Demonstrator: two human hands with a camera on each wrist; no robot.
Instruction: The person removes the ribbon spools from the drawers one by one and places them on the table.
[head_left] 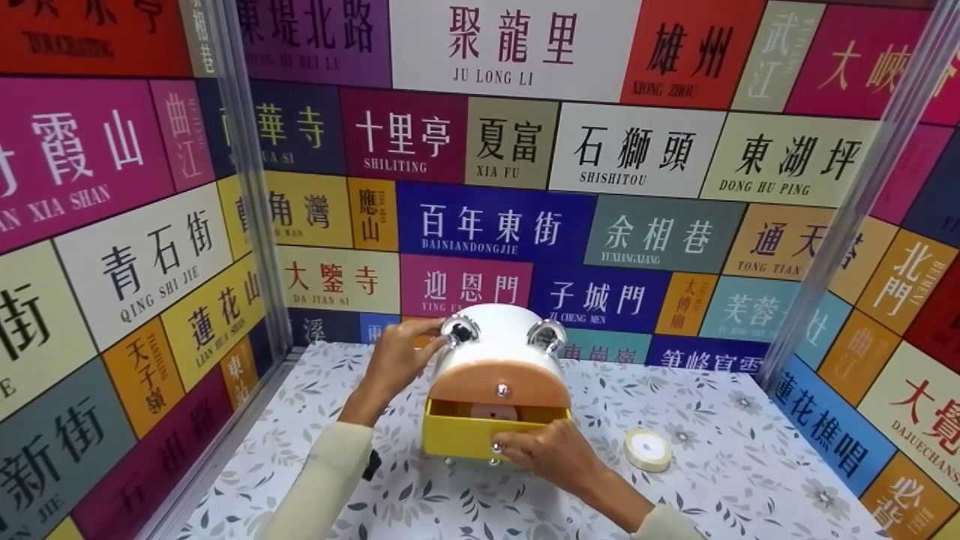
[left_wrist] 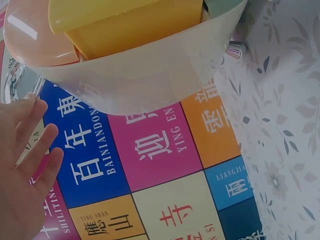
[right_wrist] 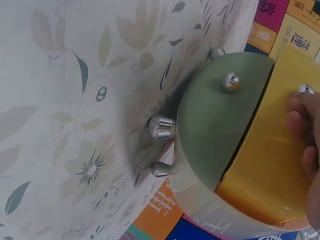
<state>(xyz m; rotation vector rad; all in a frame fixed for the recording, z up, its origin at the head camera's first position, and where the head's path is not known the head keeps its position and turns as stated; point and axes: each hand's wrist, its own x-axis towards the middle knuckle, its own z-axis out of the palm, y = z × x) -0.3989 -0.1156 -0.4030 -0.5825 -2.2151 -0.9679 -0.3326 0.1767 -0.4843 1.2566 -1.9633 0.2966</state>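
Note:
A white rounded drawer box [head_left: 491, 330] with an orange top front [head_left: 472, 382] stands on the table, two chrome rings like eyes on top. My left hand [head_left: 397, 356] pinches the left chrome ring [head_left: 459, 330] with thumb and forefinger, its other fingers spread in the left wrist view. With curled fingers my right hand [head_left: 555, 450] holds the silver knob of the yellow drawer [head_left: 454, 439], which is pulled out. Inside the drawer lies a pale round thing [head_left: 491, 411], partly hidden. Below it, in the right wrist view, the green drawer [right_wrist: 215, 120] is closed.
A cream roll of tape [head_left: 648, 450] lies on the table to the right of the box. The leaf-patterned tabletop [head_left: 720, 450] ends at walls covered in colourful sign panels [head_left: 495, 217], close behind the box. Silver feet [right_wrist: 163, 128] support the box.

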